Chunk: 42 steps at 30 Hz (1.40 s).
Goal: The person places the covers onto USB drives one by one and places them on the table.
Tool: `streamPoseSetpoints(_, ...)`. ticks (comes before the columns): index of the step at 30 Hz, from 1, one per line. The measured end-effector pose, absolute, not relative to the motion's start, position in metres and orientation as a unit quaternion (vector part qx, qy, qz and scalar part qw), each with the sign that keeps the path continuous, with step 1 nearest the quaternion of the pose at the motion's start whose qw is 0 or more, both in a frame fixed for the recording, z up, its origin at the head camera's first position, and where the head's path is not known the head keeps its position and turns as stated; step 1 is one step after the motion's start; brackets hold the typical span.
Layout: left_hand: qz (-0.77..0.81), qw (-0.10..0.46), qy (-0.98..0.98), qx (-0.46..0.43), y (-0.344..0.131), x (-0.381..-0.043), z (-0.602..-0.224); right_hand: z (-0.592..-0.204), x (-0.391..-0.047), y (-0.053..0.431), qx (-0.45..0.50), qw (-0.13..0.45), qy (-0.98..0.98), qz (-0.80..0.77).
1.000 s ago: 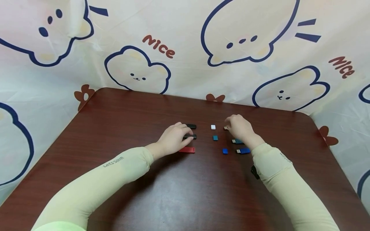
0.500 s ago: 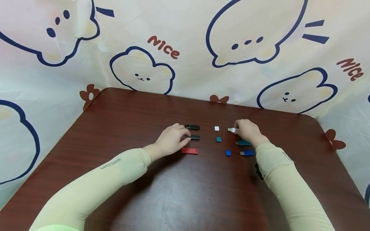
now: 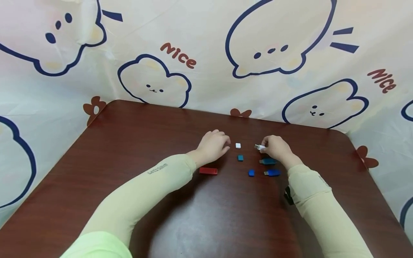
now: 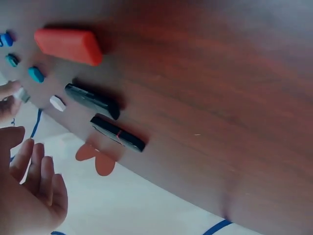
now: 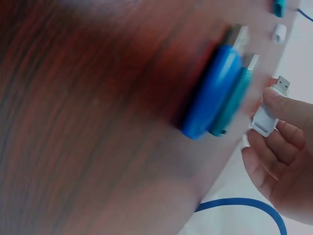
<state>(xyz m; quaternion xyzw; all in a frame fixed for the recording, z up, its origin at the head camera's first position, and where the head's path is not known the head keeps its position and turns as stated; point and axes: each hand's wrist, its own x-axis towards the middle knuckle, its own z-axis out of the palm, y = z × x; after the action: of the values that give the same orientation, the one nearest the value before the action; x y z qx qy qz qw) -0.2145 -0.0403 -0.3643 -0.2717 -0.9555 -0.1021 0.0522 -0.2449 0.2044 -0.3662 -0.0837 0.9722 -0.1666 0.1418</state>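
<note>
My right hand [image 3: 276, 147] pinches a white USB stick [image 5: 265, 116] between thumb and fingers, its metal plug bare and pointing left in the head view. Reaching in from the left, my left hand [image 3: 213, 146] holds nothing; its fingers are loosely bent just left of a small white cap [image 3: 238, 146]. Below that cap lie a teal cap [image 3: 240, 157] and a blue cap [image 3: 251, 173]. A teal USB stick [image 3: 268, 161] and a blue USB stick [image 3: 273, 173], both uncapped, lie under my right hand's side of the row.
Two black USB sticks, one nearer [image 4: 92, 101] and one farther [image 4: 117, 133], show in the left wrist view; my left hand hides them from the head camera. A red stick [image 3: 208, 171] lies by my left sleeve. Behind the brown table [image 3: 155, 129] hangs a printed cloth [image 3: 206, 86].
My left hand has moved right, from beside the black sticks toward the white cap. My right hand has taken hold of the white USB stick, now slightly tilted.
</note>
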Motion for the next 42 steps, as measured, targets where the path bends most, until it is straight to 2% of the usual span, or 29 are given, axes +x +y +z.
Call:
streamPoseSetpoints(9,-0.022,-0.025,-0.969,-0.243,-0.016,-0.237,-0.374,-0.352,-0.231,0.209,-0.084,0.128,0.959,-0.240)
streamPoseSetpoints(17,0.007,-0.057,-0.971,-0.231,-0.008,-0.249,-0.386,-0.341,-0.224,0.208,-0.078,0.125,0.948,-0.281)
streamPoseSetpoints(30,-0.007,-0.051,-0.973,-0.226,0.001,-0.255,-0.391,-0.338,-0.220,0.210,-0.064,0.137,0.945,-0.291)
streamPoseSetpoints(42,-0.056,-0.016,-0.966,-0.251,-0.001,-0.249,-0.378,-0.341,-0.215,0.220,-0.047,0.167,0.916,-0.362)
